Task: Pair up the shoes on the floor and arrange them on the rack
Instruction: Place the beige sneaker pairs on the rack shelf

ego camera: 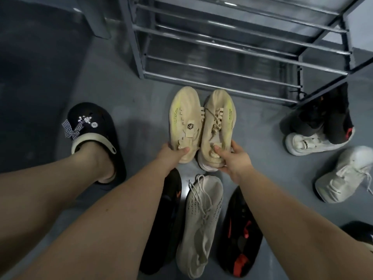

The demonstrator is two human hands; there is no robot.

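Observation:
Two beige sneakers are held side by side, toes pointing at the rack. My left hand [170,153] grips the heel of the left beige sneaker [184,118], thumb over its collar. My right hand [232,158] grips the heel of the right beige sneaker [219,122] the same way. The grey metal shoe rack [222,57] stands just beyond their toes, its barred shelves bare. Below my arms on the floor lie a black shoe [169,215], a light grey knit sneaker [199,223] and a black shoe with red marks [240,239].
My foot in a black clog [90,126] with charms stands at the left. At the right lie a black and red sneaker [327,118], a white shoe [308,145] and a white sneaker [345,174]. Another dark shoe [361,233] peeks in at the right edge. The floor is grey.

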